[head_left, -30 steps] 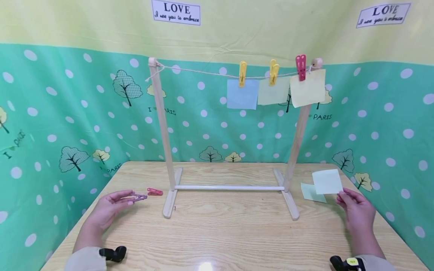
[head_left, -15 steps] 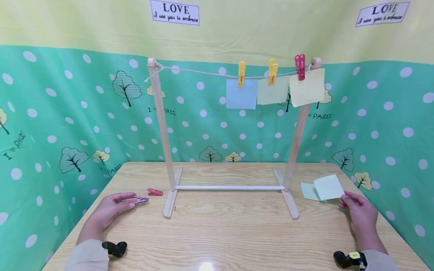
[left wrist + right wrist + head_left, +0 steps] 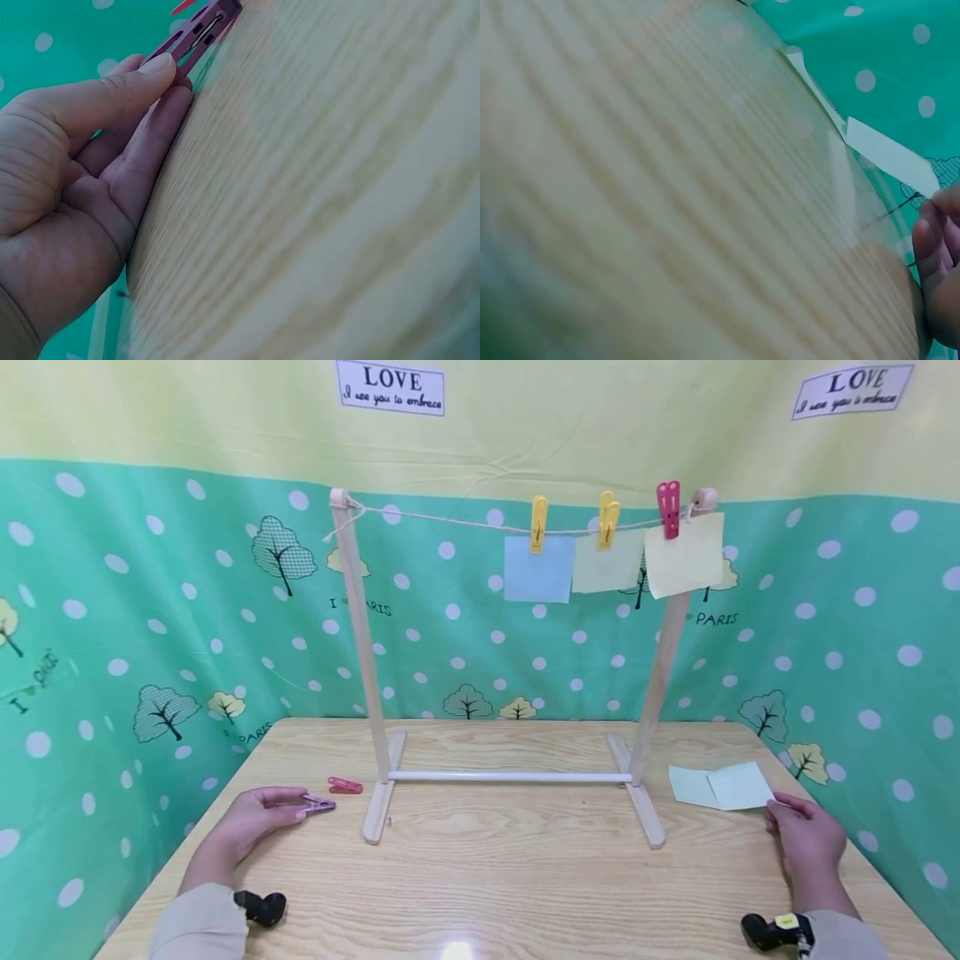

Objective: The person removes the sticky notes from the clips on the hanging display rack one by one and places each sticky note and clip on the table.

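My left hand (image 3: pixel 258 820) pinches a purple clothespin (image 3: pixel 201 34) between thumb and fingers, low over the left side of the table. A pink clothespin (image 3: pixel 345 786) lies just beyond it. At the right, my right hand (image 3: pixel 810 837) pinches the near right corner of a pale green paper square (image 3: pixel 741 787). That square slants up from the tabletop toward the fingers. Its left side overlaps or meets another pale green paper square (image 3: pixel 692 785) lying on the table. In the right wrist view only part of the hand (image 3: pixel 943 255) shows, at the right edge.
A wooden stand (image 3: pixel 360 635) with a string (image 3: pixel 450 520) rises at mid-table. From the string hang a blue paper (image 3: pixel 538 572), a pale green paper (image 3: pixel 606 564) and a cream paper (image 3: pixel 686 560), held by yellow and pink clothespins. A polka-dot curtain (image 3: pixel 480 693) backs the table.
The right hand has lowered its paper square toward the table and moved slightly right and nearer. The left hand has shifted a little right and nearer with the purple clothespin.
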Motion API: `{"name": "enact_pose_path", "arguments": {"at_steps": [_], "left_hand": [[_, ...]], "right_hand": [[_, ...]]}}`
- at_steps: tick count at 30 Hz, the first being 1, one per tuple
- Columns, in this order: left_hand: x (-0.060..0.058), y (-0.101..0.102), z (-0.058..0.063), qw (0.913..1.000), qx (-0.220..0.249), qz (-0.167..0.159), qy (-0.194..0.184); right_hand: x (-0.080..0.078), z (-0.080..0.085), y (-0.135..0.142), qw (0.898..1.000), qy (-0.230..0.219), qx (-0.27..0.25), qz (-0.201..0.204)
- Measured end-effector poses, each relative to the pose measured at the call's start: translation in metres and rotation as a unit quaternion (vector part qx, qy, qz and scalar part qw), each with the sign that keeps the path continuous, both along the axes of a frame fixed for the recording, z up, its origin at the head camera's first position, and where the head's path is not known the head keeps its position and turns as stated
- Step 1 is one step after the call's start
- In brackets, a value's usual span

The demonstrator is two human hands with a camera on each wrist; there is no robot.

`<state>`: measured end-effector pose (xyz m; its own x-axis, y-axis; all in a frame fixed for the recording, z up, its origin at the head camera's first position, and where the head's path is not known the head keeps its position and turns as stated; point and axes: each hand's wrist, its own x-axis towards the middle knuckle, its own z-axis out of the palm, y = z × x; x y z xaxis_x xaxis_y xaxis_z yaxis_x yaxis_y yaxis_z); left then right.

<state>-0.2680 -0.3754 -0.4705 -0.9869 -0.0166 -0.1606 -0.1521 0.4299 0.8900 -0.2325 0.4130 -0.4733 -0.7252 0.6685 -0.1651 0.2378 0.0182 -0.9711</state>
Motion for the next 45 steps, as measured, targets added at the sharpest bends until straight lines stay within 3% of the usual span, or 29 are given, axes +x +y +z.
{"name": "enact_pose_path", "arguments": {"at_steps": [5,9,20,24,30,37,45], "left_hand": [[0.000,0.002,0.001,1.0000,-0.002,0.008,-0.001],[-0.001,0.005,0.001,0.9999,-0.007,0.007,0.005],[-0.001,0.009,0.003,0.9996,-0.022,0.005,0.019],[0.001,0.009,0.004,0.9997,-0.005,0.017,0.018],[0.006,0.012,0.011,0.9965,0.075,0.016,0.034],[0.012,0.017,0.018,0.9931,0.097,0.005,0.066],[0.016,0.024,0.026,0.9914,0.096,-0.006,0.089]], "right_hand": [[0.000,-0.005,0.003,0.993,-0.048,0.110,0.010],[0.000,-0.006,0.004,0.984,-0.071,0.160,0.016],[0.004,-0.003,0.001,0.981,-0.074,0.178,0.019],[0.007,0.000,-0.002,0.985,-0.058,0.163,0.017],[0.013,0.007,-0.010,0.985,-0.024,0.162,0.050],[0.020,0.017,-0.022,0.969,0.005,0.213,0.127],[0.021,0.032,-0.039,0.950,0.076,0.246,0.178]]}}
